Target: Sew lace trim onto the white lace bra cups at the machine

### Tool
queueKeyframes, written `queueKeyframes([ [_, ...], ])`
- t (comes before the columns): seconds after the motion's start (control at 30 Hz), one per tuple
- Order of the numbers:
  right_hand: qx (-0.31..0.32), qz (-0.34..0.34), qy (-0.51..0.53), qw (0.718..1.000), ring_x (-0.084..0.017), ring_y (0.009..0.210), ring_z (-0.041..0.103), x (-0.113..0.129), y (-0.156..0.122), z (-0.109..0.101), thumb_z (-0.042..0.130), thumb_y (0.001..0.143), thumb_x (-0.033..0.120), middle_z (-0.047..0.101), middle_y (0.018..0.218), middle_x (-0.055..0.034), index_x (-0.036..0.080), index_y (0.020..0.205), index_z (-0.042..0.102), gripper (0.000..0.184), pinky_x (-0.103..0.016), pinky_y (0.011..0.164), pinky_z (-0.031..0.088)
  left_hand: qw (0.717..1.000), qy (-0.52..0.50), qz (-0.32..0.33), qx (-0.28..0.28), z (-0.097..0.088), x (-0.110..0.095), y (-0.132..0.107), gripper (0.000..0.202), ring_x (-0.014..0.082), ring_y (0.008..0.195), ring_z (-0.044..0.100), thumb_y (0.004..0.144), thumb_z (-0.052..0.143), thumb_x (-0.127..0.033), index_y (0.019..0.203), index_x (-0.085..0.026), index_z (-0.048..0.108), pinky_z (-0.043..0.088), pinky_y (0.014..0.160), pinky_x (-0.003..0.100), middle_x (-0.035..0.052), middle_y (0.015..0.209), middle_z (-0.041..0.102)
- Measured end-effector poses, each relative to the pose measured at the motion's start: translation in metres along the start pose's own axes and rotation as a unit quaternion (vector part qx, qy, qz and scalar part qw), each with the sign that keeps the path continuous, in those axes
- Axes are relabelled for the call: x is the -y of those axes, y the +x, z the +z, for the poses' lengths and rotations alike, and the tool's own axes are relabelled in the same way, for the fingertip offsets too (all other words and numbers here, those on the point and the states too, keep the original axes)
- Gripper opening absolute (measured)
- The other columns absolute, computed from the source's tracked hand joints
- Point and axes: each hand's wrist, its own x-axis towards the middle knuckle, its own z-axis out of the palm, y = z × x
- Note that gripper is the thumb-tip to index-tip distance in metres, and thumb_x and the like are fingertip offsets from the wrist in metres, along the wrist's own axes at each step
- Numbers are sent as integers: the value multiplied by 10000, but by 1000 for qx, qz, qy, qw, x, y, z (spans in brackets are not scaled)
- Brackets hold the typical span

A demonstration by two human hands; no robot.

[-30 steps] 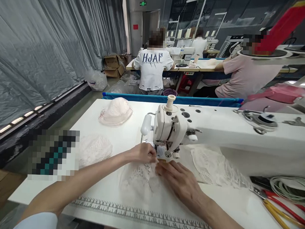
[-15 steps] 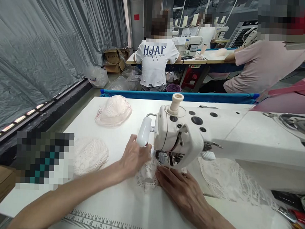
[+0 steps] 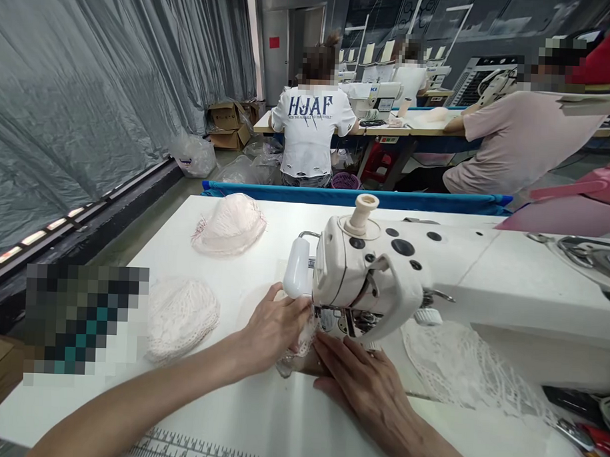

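A strip of white lace (image 3: 307, 340) lies under the needle area of a white sewing machine (image 3: 373, 271). From the left, my left hand (image 3: 276, 324) grips the lace with bent fingers, just below the machine's white lamp (image 3: 297, 268). My right hand (image 3: 364, 384) lies flat at the lace's right edge, fingers stretched out and tips close to the presser foot. The needle itself is hard to make out behind the machine head.
Two lace cups, one pinkish (image 3: 230, 224) and one white (image 3: 182, 317), sit on the white table to the left. More lace (image 3: 475, 368) lies under the machine arm. A printed ruler (image 3: 192, 446) runs along the front. Scissors (image 3: 575, 434) lie at right. Co-workers sit beyond.
My left hand has come down onto the lace and closed nearer the presser foot. Less lace shows in front of the foot. My right hand stays beside it; the view has shifted slightly.
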Motion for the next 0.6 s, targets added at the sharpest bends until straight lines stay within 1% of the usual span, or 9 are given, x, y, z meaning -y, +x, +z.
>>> queueKeyframes([
  [0.1, -2, -6, -10, 1000, -165, 601, 603, -1, 0, 2, 270, 972, 415, 693, 948, -125, 83, 1086, 605, 485, -319, 557, 383, 1000, -6, 3, 19, -4, 4, 5, 241, 199, 791, 566, 731, 589, -153, 971, -162, 562, 215, 979, 380, 30, 886, 625],
  [0.23, 1, -12, -17, 1000, -169, 628, 614, -1, 1, 2, 269, 971, 413, 693, 967, -131, 93, 1100, 604, 482, -313, 553, 390, 999, -26, 19, 4, -6, 8, 8, 227, 179, 795, 553, 734, 581, -137, 956, -179, 562, 223, 971, 379, 15, 898, 615],
  [0.3, 5, -11, -17, 1000, -169, 642, 615, -1, 0, 1, 269, 974, 399, 693, 975, -130, 100, 1099, 607, 468, -313, 560, 393, 999, -21, 27, -12, -5, 5, 5, 145, 165, 773, 545, 751, 555, -120, 888, -167, 562, 240, 957, 380, 11, 864, 605],
  [0.37, 3, -10, -15, 1000, -165, 640, 610, -1, -2, 0, 279, 979, 378, 695, 974, -120, 105, 1090, 610, 443, -320, 588, 396, 998, -1, 36, -42, -3, -1, -1, 120, 155, 768, 538, 799, 486, -88, 874, -157, 549, 273, 928, 378, 14, 844, 591],
  [0.47, -16, -15, -13, 1000, -155, 660, 605, 0, -5, 0, 317, 984, 327, 702, 951, -89, 120, 1064, 618, 374, -323, 638, 390, 994, 34, 64, -82, 2, -12, -10, 194, 132, 770, 531, 866, 377, -36, 868, -153, 532, 333, 855, 333, 14, 836, 578],
  [0.53, -27, -19, -10, 999, -149, 685, 606, 1, -6, 0, 323, 986, 306, 704, 943, -76, 119, 1048, 622, 358, -318, 654, 380, 990, 59, 81, -95, 7, -17, -14, 227, 115, 746, 526, 877, 361, -13, 808, -150, 529, 355, 809, 303, 4, 803, 573],
  [0.6, -27, -19, -7, 999, -147, 700, 606, 2, -6, 1, 319, 988, 310, 703, 946, -74, 114, 1045, 621, 365, -316, 663, 376, 988, 79, 86, -99, 12, -19, -15, 248, 109, 727, 524, 871, 363, 6, 771, -144, 534, 364, 791, 296, -2, 763, 566],
])
